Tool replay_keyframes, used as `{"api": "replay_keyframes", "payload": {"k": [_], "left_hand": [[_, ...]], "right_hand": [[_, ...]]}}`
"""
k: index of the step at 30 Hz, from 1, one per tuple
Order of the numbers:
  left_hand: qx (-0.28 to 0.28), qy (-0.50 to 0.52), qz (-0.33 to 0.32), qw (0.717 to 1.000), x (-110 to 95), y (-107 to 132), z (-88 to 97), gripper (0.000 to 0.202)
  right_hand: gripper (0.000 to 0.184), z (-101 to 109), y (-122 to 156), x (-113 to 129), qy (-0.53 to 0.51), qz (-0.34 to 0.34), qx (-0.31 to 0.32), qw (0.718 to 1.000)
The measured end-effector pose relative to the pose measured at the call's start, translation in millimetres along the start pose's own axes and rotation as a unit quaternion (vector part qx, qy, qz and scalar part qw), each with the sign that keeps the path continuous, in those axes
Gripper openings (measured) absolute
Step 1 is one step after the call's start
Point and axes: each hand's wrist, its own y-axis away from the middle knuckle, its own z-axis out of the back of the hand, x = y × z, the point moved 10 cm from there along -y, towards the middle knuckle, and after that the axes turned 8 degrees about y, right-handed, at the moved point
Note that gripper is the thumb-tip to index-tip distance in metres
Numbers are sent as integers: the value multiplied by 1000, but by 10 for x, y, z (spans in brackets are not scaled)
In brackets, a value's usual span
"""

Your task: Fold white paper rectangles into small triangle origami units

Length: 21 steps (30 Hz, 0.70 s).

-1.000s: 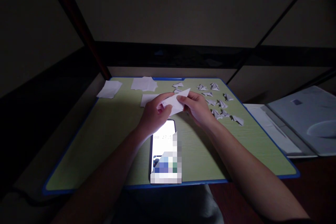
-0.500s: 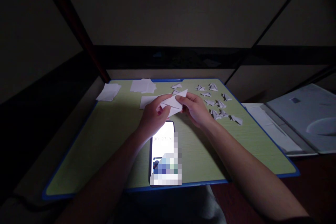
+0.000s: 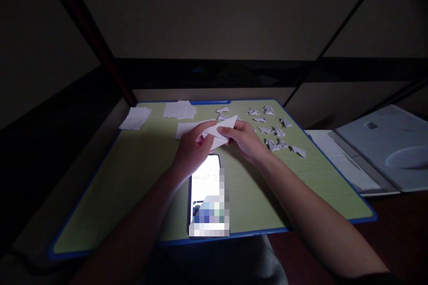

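Note:
Both hands hold one small white paper piece [image 3: 222, 127] folded to a pointed triangle, just above a green board [image 3: 133, 173] with a blue rim. My left hand [image 3: 193, 151] pinches its left end with fingers closed. My right hand [image 3: 245, 139] grips its right side, thumb on top. Several finished folded paper triangles [image 3: 274, 131] lie on the board to the right of my right hand. A flat white slip [image 3: 185, 128] lies just behind my left hand.
A lit phone [image 3: 207, 200] lies on the board below my hands, near the front edge. Stacks of white paper slips [image 3: 135, 118] [image 3: 179, 109] sit at the board's far left. A grey folder and papers [image 3: 381, 151] lie to the right.
The hands and the folded paper stay together with only slight finger movement; the whole view has drifted a little to the left.

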Motion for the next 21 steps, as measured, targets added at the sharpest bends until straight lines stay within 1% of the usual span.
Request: {"api": "replay_keyframes", "payload": {"k": [8,16,21], "left_hand": [[-1,-12,0,1000,-34,-10,-4,43],[-15,-43,-36,998,-116,1,3,40],[-12,-38,-32,999,-59,-10,-4,40]], "right_hand": [[24,0,19,46,3,3,1,1000],[29,15,7,13,-7,-5,-10,1000],[29,29,10,3,-15,-11,-17,1000]]}}
